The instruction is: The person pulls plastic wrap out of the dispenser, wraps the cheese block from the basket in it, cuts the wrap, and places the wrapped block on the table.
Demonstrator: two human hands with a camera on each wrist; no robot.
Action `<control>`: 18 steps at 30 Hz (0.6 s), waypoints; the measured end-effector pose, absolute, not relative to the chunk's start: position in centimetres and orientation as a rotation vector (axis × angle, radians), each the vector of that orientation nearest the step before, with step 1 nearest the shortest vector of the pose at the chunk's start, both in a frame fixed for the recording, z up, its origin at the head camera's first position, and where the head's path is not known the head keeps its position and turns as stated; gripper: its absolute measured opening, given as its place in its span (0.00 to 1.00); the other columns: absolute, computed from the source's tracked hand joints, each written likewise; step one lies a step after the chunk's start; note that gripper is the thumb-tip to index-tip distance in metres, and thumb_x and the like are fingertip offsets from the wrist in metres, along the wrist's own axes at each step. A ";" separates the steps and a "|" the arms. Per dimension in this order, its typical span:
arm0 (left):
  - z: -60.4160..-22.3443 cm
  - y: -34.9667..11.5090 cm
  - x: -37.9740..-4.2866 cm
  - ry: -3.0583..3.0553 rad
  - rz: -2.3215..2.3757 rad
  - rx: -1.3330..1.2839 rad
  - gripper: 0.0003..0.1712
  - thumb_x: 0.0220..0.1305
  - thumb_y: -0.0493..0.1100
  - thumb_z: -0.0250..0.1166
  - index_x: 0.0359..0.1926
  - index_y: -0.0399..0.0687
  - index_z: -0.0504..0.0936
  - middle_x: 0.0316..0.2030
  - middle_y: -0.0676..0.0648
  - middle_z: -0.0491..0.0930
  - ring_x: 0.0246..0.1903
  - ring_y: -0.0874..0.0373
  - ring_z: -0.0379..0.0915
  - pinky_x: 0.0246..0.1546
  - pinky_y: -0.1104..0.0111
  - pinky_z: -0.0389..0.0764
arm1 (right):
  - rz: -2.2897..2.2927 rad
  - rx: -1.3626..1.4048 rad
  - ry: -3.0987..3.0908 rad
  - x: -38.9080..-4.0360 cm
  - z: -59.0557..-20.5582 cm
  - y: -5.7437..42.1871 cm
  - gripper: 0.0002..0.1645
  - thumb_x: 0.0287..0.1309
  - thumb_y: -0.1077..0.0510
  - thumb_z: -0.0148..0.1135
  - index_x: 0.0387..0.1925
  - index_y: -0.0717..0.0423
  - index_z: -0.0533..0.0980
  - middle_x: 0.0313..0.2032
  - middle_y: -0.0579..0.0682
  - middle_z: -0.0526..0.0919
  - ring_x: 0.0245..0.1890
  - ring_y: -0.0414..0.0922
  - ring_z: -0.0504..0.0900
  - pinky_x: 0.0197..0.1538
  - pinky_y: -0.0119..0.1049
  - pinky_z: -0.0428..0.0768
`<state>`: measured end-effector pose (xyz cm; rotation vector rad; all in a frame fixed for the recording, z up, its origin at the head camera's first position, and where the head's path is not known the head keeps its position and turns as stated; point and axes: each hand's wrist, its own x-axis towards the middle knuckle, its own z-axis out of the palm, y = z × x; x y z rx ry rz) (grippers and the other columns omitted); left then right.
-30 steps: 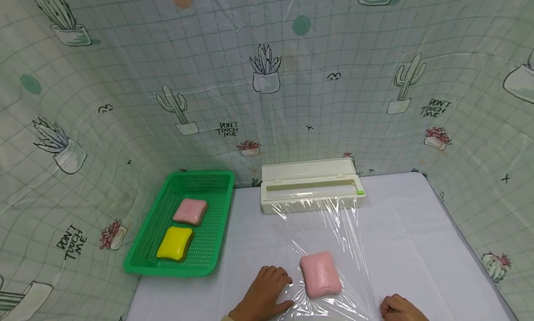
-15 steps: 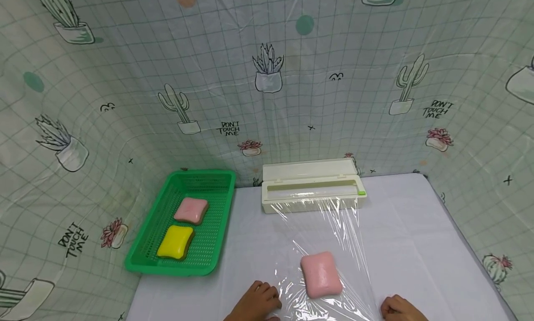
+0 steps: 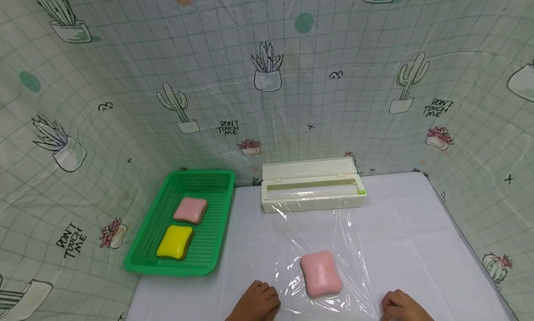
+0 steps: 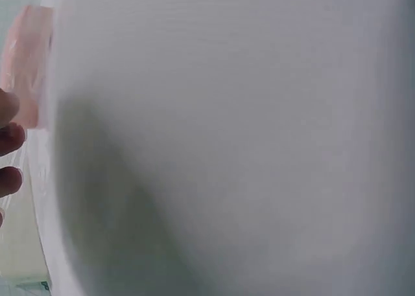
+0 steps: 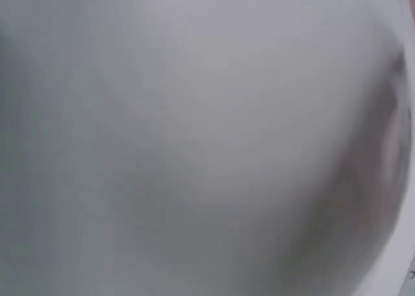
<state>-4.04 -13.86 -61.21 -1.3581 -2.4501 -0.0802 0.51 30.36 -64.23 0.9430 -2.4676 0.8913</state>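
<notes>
A pink bar of soap [image 3: 321, 274] lies on a sheet of clear cling film [image 3: 292, 247] drawn out from a white cling film dispenser [image 3: 313, 203] with its lid up. At the film's near left corner my left hand [image 3: 256, 302] has curled fingers and grips the film's edge. My right hand [image 3: 402, 306] pinches the near right corner. The left wrist view catches only some fingertips [image 4: 10, 140] beside the pink soap [image 4: 29, 66]. Mostly blurred white cloth fills the right wrist view, so the right fingertips are hidden there.
On the left stands a green plastic basket [image 3: 221, 237] holding another pink soap bar [image 3: 191, 210] and a yellow soap bar [image 3: 175, 242]. A white cloth [image 3: 417, 237] covers the table. Patterned cactus sheeting [image 3: 292, 103] walls in the back and sides.
My left hand has drawn back toward the near edge, its fingers going from spread to curled on the film. The film's creases have shifted. My right hand has barely moved.
</notes>
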 end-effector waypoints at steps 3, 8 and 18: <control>-61.1 -13.9 -4.3 -2.449 -0.261 -1.287 0.10 0.56 0.48 0.80 0.33 0.61 0.84 0.33 0.62 0.81 0.37 0.68 0.75 0.47 0.73 0.74 | 0.949 0.966 -2.455 -0.3 -63.5 30.7 0.24 0.34 0.59 0.86 0.26 0.32 0.79 0.37 0.27 0.74 0.37 0.28 0.69 0.40 0.19 0.68; -60.9 -13.7 -4.8 -2.432 -0.541 -1.180 0.13 0.55 0.40 0.79 0.36 0.56 0.81 0.33 0.60 0.79 0.36 0.65 0.75 0.46 0.72 0.73 | 0.973 0.965 -2.423 -1.6 -62.4 31.0 0.18 0.54 0.57 0.82 0.33 0.33 0.79 0.39 0.28 0.76 0.40 0.30 0.71 0.45 0.18 0.70; -60.4 -12.8 -5.4 -2.555 -0.831 -0.921 0.14 0.54 0.35 0.77 0.35 0.54 0.81 0.31 0.61 0.80 0.32 0.67 0.71 0.39 0.72 0.69 | 0.943 0.711 -2.559 -3.2 -60.5 30.1 0.12 0.63 0.58 0.75 0.36 0.39 0.78 0.37 0.35 0.80 0.41 0.32 0.72 0.47 0.19 0.69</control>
